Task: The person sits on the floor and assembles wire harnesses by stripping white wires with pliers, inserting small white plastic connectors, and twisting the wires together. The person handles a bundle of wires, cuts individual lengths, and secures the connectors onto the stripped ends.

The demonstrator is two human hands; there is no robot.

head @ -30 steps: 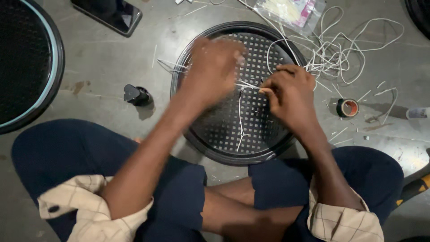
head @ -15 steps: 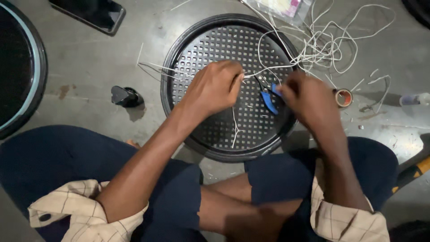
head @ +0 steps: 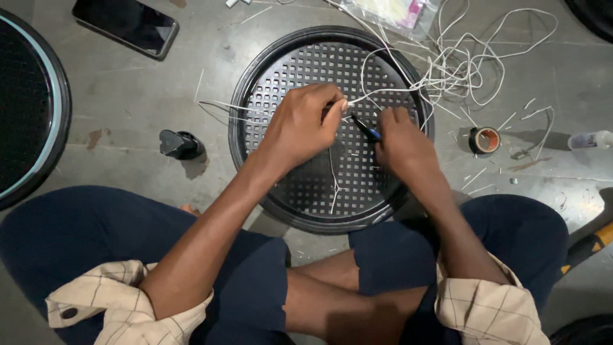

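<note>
Since the earlier frames the right hand [head: 403,145] has dropped from the wire ends onto a small blue-handled tool [head: 367,130], and the left hand [head: 299,125] has drawn back toward the middle of the grille.

Nearest the camera, the person sits cross-legged on the concrete floor [head: 128,121], dark blue trousers over both knees and checked cuffs rolled at the forearms. Just beyond the knees lies the round black perforated grille [head: 300,191], flat on the floor, with both hands over it. The left hand is closed, thumb and forefinger pinched on a thin white wire [head: 357,96] near the grille's centre; a short strand hangs down from that spot across the holes. The right hand lies knuckles up just beside it, fingers curled around the tool, whose blue handle and dark tip point toward the left hand's fingertips.

Left of the grille stands a small black object [head: 180,144]. To the right, a roll of dark tape [head: 484,139] lies among cut wire scraps. Farther off, a loose tangle of white wire [head: 466,64] spreads from the grille's far right rim, a clear plastic bag [head: 393,11] lies at the top edge, a dark phone [head: 124,25] lies at upper left, and a second round grille [head: 32,108] sits at the far left.
</note>
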